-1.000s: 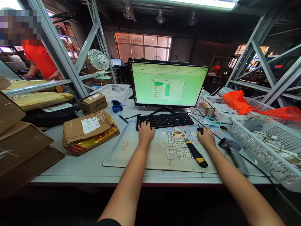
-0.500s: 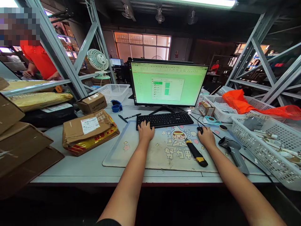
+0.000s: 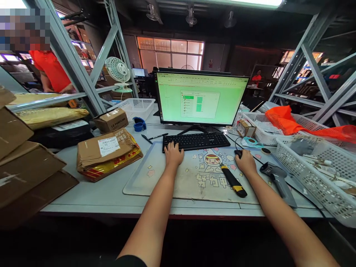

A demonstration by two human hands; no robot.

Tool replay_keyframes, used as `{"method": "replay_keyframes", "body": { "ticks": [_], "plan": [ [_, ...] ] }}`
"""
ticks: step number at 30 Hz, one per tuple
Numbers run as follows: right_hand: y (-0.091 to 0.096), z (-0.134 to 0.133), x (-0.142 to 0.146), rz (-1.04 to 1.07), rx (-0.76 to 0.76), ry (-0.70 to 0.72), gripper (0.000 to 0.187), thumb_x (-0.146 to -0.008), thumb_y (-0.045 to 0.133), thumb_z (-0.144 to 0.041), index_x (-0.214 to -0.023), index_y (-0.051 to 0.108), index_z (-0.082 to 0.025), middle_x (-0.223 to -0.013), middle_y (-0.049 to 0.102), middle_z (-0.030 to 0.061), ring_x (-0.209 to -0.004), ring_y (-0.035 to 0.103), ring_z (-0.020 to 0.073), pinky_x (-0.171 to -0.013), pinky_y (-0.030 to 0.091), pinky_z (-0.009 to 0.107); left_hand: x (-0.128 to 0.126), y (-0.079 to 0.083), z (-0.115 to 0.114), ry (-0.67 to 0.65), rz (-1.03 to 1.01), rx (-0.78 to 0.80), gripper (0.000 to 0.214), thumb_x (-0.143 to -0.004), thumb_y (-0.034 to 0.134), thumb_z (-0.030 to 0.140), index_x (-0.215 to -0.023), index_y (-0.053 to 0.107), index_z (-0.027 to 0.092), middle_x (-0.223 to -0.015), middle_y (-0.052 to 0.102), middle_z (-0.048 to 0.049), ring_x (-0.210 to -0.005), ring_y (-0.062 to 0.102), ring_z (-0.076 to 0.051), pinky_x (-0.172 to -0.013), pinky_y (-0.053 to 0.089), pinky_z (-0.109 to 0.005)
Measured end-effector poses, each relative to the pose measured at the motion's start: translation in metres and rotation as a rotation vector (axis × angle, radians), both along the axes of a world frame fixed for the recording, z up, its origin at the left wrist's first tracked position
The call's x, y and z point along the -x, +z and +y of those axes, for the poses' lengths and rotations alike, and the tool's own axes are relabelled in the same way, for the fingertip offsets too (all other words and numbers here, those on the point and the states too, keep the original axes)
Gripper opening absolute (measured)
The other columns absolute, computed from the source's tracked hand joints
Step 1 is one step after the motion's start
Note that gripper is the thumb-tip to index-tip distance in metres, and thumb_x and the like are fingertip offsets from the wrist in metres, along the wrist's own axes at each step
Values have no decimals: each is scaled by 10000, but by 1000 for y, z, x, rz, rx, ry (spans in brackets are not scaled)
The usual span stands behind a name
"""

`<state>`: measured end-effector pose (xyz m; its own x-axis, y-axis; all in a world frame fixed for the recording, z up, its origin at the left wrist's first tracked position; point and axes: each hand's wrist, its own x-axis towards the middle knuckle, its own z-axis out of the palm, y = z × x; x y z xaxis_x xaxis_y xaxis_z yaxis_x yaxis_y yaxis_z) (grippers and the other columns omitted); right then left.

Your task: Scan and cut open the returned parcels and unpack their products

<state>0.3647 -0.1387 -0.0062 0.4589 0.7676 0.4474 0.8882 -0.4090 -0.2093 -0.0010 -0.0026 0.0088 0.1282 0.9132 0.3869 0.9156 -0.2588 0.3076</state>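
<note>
My left hand point(image 3: 173, 154) rests with curled fingers on the left end of the black keyboard point(image 3: 196, 141), holding nothing. Cupped over a black mouse point(image 3: 238, 152), my right hand point(image 3: 245, 161) sits on the printed desk mat point(image 3: 194, 178). Behind the keyboard a monitor point(image 3: 201, 98) glows green with a dialog window open. A black and yellow utility knife point(image 3: 233, 180) lies on the mat between my hands, closer to the right one. A grey barcode scanner point(image 3: 278, 178) lies just right of my right wrist.
Taped parcels point(image 3: 107, 152) and cardboard boxes point(image 3: 23, 163) crowd the left of the table. White baskets point(image 3: 314, 167) with orange mesh fabric point(image 3: 289, 122) fill the right. Two pens point(image 3: 154, 137), a tape dispenser point(image 3: 139, 124) and a desk fan point(image 3: 118, 72) stand behind. A person in an orange shirt point(image 3: 50, 70) stands far left.
Neither hand has moved on the keyboard or mouse. The view has shifted slightly, and the person in orange at the far left has shifted a little.
</note>
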Motion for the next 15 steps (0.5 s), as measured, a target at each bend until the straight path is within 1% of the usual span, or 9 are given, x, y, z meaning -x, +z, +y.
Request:
{"method": "replay_keyframes", "body": {
  "ticks": [7,15],
  "plan": [
    [-1,0,1,-8,-22,81,367,-965,526,-295,-1284,624,-142,-1294,641,155,-1153,596,289,-983,456,370,-1,0,-1,2,-3,3,567,-976,474,387,-1467,580,124,-1604,474,-187,-1514,372,-356,-1269,261,-579],
    [-4,1,-1,-15,-25,93,385,-964,506,-295,-1283,659,-142,-1338,629,160,-1206,586,298,-1032,452,382,0,-1,0,-3,-6,5,559,-976,467,390,-1455,587,128,-1608,468,-192,-1520,362,-358,-1269,258,-580]
  ]
}}
